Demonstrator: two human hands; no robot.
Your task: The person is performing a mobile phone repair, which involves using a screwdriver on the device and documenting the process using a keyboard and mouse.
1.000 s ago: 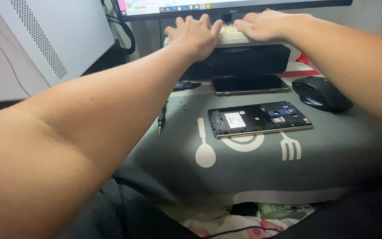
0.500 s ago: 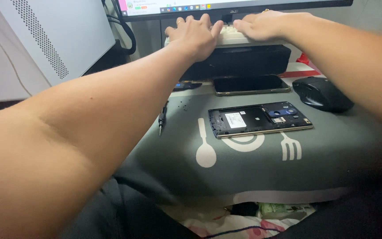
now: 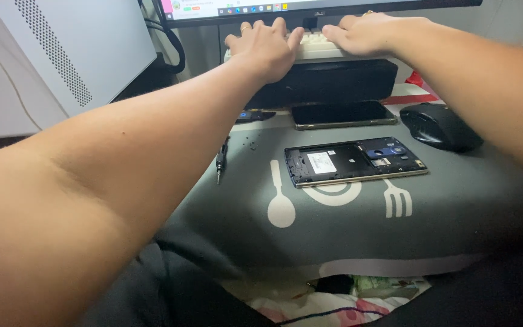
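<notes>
Both arms reach far forward. My left hand (image 3: 266,46) and my right hand (image 3: 364,33) lie flat on a pale keyboard (image 3: 314,48) that sits on top of a long black box (image 3: 328,82), fingers spread over the keys. Neither hand holds anything. Nearer to me on a grey mat (image 3: 334,224) lies an opened phone (image 3: 354,161) with its back cover off, the inner parts showing. An intact dark phone (image 3: 341,114) lies just behind it, screen up.
A small screwdriver (image 3: 220,161) lies left of the opened phone, with tiny screws (image 3: 250,142) beside it. A black mouse (image 3: 440,126) sits at the right. A monitor (image 3: 261,8) stands behind the keyboard, a white perforated case (image 3: 74,48) at left.
</notes>
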